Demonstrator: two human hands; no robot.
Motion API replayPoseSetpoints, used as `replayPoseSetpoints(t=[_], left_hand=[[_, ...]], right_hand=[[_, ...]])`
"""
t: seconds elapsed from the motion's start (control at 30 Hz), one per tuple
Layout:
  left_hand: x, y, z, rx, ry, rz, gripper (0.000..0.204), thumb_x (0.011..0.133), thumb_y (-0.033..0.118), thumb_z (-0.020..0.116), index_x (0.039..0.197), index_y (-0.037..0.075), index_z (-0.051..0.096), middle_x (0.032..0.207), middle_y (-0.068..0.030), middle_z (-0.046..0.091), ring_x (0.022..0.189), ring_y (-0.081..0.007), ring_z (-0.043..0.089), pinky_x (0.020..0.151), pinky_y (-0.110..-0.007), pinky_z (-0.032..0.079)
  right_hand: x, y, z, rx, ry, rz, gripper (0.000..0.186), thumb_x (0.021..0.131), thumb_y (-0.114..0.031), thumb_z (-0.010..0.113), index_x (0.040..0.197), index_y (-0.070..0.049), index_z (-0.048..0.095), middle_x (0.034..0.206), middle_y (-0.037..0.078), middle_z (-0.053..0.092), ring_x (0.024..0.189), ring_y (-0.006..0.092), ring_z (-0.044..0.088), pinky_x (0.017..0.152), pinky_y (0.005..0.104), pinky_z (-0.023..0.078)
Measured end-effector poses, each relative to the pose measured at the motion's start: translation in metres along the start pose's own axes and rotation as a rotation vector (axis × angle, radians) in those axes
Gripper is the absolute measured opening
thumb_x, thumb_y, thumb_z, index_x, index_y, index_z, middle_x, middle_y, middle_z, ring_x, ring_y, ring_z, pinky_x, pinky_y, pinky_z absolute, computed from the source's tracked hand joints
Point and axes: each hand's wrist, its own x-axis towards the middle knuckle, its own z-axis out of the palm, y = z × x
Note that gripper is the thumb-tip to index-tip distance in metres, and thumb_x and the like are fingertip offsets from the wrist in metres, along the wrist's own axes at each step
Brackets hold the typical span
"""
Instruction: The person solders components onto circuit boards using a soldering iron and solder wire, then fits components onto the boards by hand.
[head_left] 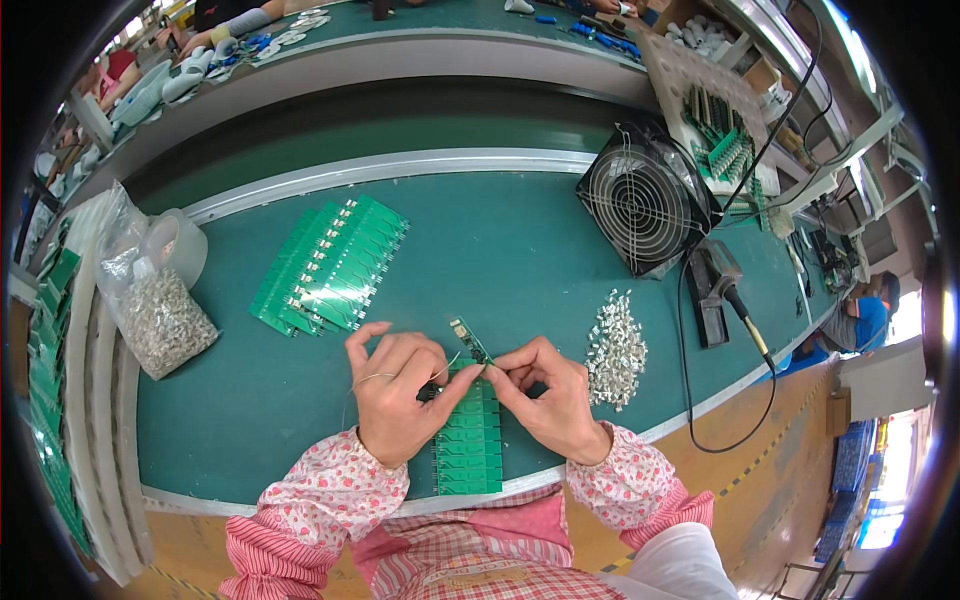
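My left hand [395, 395] and my right hand [548, 398] meet over a green circuit board panel [468, 450] near the front edge of the table. Thumbs and forefingers of both hands pinch at the panel's far end. From between the fingertips a narrow circuit board strip [462, 332] sticks up, tilted away to the left, with a light metal part at its tip. A thin pale wire [376, 377] curves across the fingers of my left hand. Just right of my right hand lies a heap of small silvery connectors [615, 350].
Stacked green circuit panels [340, 260] lie at the back left. Beside them are a bag of small parts [165, 325] and a clear tub [183, 250]. A black fan [645, 195] and a soldering iron in its holder [715, 290] stand right. Its cable [690, 400] overhangs the edge.
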Motion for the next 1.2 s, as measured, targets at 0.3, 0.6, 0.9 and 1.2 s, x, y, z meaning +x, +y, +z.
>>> replayPoseSetpoints(t=[0.3,0.6,0.9,1.2], left_hand=[[0.003,-0.001,-0.003,-0.064,-0.003,-0.017,0.032,0.068,0.015,0.086,0.066,0.011,0.054,0.071,0.0001,0.058,0.071,-0.0188,0.059,0.084,-0.039,0.039],[0.003,-0.002,-0.001,-0.151,-0.027,-0.086,0.02,0.074,0.002,0.077,0.07,0.006,0.058,0.072,-0.0033,0.062,0.072,-0.0199,0.061,0.075,-0.035,0.042],[0.003,-0.002,-0.002,-0.164,-0.037,-0.103,0.019,0.075,0.002,0.077,0.071,0.006,0.059,0.076,-0.0041,0.063,0.072,-0.0203,0.06,0.075,-0.034,0.041],[0.002,-0.002,-0.002,-0.16,-0.037,-0.104,0.019,0.075,0.002,0.077,0.072,0.005,0.059,0.075,-0.0043,0.063,0.071,-0.0203,0.061,0.074,-0.033,0.042]], right_hand=[[0.005,0.002,-0.008,0.361,-0.098,0.314,0.015,0.092,-0.008,0.068,0.094,-0.001,0.054,0.086,0.009,0.069,0.064,0.0057,0.059,0.054,0.0199,0.051],[0.009,0.003,-0.015,0.592,-0.154,0.43,0.013,0.094,-0.009,0.065,0.092,-0.002,0.054,0.086,0.011,0.069,0.06,0.0078,0.058,0.049,0.022,0.05],[0.011,0.003,-0.017,0.633,-0.153,0.463,0.012,0.094,-0.009,0.063,0.092,-0.002,0.054,0.085,0.011,0.069,0.057,0.0076,0.057,0.048,0.0215,0.049],[0.011,0.0,-0.018,0.64,-0.144,0.469,0.011,0.095,-0.009,0.062,0.091,-0.003,0.054,0.085,0.01,0.069,0.056,0.0072,0.056,0.047,0.0214,0.048]])
